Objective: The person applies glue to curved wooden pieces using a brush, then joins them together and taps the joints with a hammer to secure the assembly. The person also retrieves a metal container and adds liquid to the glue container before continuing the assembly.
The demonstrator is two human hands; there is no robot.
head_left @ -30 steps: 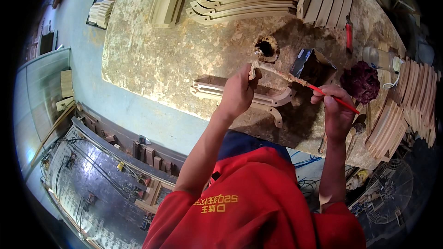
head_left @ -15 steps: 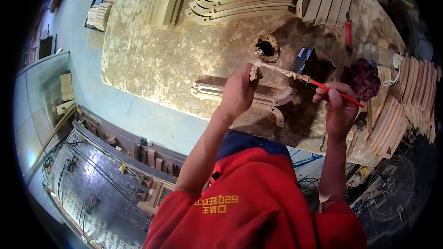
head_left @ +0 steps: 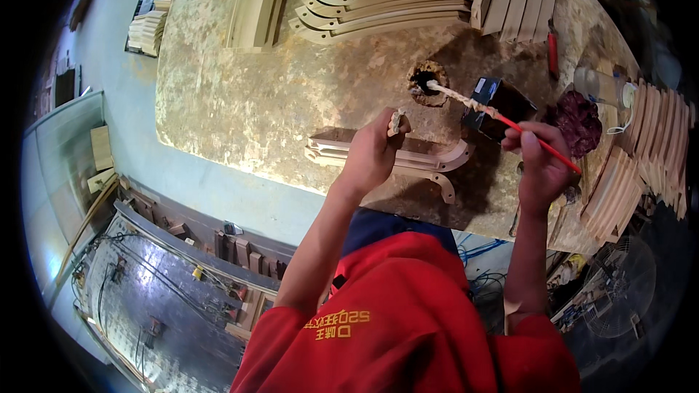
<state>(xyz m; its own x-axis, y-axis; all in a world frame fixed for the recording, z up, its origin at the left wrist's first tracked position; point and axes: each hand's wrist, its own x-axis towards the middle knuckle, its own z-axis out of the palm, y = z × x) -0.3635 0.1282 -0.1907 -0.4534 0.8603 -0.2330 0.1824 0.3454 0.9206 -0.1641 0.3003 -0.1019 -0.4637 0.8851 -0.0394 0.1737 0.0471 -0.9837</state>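
My right hand (head_left: 540,166) grips the red-handled stick of a brush (head_left: 551,149), whose far half is caked with a pale, glue-like crust. The brush's whitish tip rests over the dark opening of a round, crusted pot (head_left: 429,100). My left hand (head_left: 370,151) is closed round some small pale pieces (head_left: 395,123), possibly wooden pegs; only their ends show above the fingers. Beneath and beside that hand, curved wooden parts (head_left: 455,153) lie near the table's front edge. A dark open box (head_left: 482,118) stands right of the pot, under the brush.
Curved wooden pieces (head_left: 393,1) lie in a row across the back of the stained table (head_left: 240,94). Red-handled pliers (head_left: 553,54), a crumpled dark-red bag (head_left: 579,127) and stacked wooden slats (head_left: 615,200) are at the right. A fan (head_left: 619,298) stands below.
The brush tip has moved from the pale pieces in my left hand to the pot's opening, slightly farther right. My left hand keeps its hold nearly in place.
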